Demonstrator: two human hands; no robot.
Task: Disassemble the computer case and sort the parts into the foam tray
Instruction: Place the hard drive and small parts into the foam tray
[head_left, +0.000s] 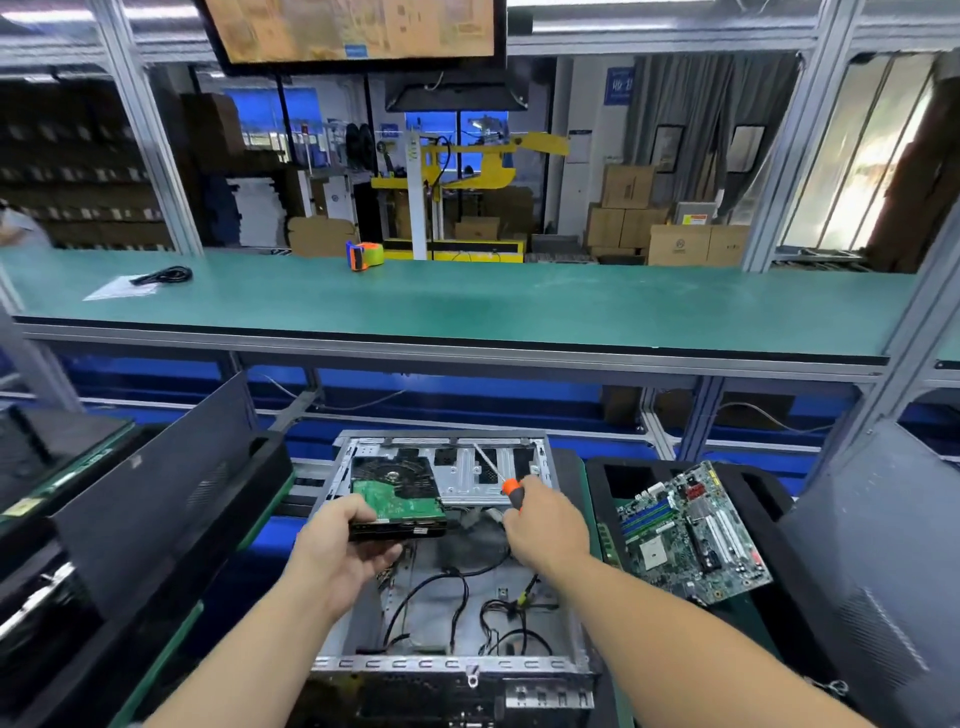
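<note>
Over the open grey metal computer case (452, 597), the left hand (337, 551) holds a black hard drive with green circuit board (397, 499), fingers curled beneath its near edge. The right hand (545, 525) grips an orange-handled screwdriver (506, 486).

Both forearms are bare to the bottom of the view, with no sleeves, gloves, rings or watch on the left hand (340, 553) or right hand (548, 525).

The open metal computer case (457, 597) is lying flat, loose black cables trailing inside. A hard drive (397, 493), green board up, is sitting tilted above it. A green motherboard (693, 532) is leaning in the black foam tray (769, 499) alongside.
</note>
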